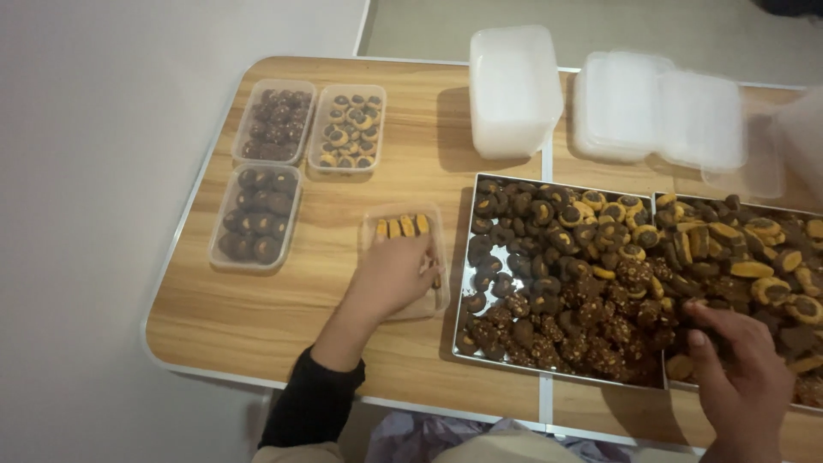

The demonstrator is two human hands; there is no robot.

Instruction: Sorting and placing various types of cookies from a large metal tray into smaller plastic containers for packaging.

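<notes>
My left hand rests inside a clear plastic container at the table's middle, over its near part. A short row of yellow and brown cookies stands at the container's far end. My right hand reaches into a metal tray heaped with dark chocolate and yellow cookies, its fingers curled on the pile at the near right. Whether it grips a cookie is hidden by the fingers.
Three filled clear containers sit at the wooden table's left. A stack of empty containers and a pile of lids stand at the back. A second cookie tray lies on the right.
</notes>
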